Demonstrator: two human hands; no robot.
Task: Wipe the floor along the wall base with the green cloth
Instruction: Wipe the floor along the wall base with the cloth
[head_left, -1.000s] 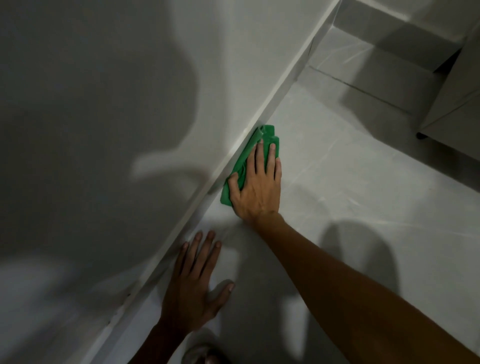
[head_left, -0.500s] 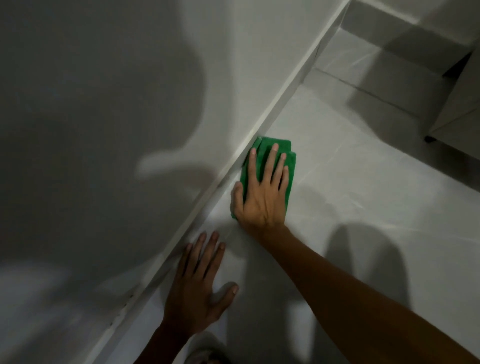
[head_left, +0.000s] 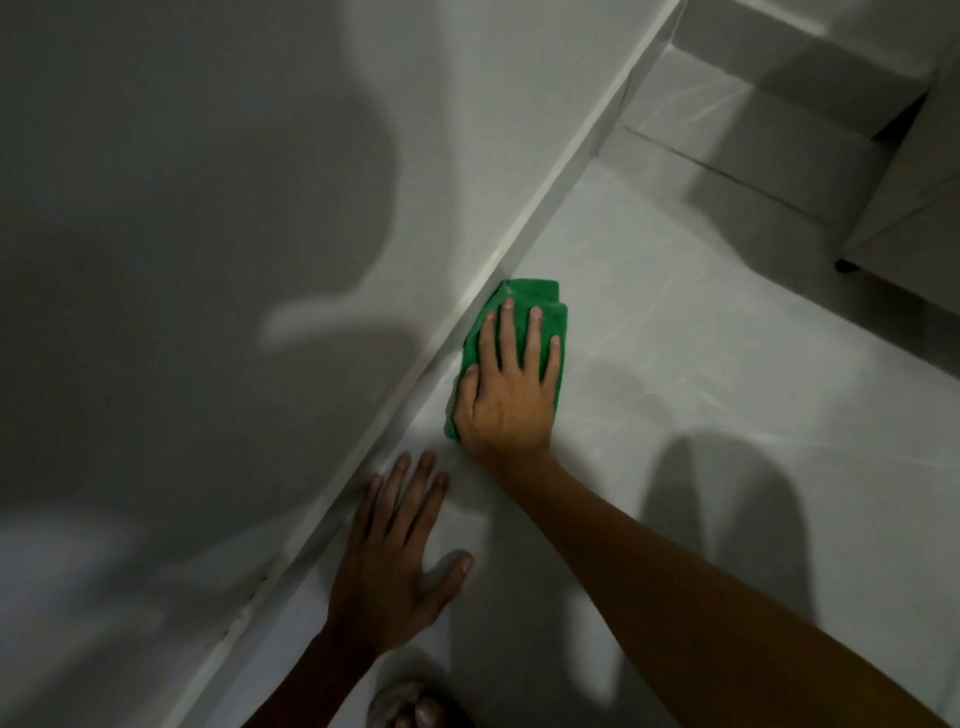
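while the left hand (head_left: 387, 566) lies flat with fingers spread on the pale grey tiled floor (head_left: 701, 374), the right hand (head_left: 511, 387) presses, palm down and fingers extended, on the folded green cloth (head_left: 535, 293), touching the white wall base (head_left: 524, 228) to its left

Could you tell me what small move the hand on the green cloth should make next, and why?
Probably slide the green cloth farther along the skirting toward the corner. The right hand presses it flat where floor meets wall, the left hand braces behind, and the strip ahead looks unwiped.
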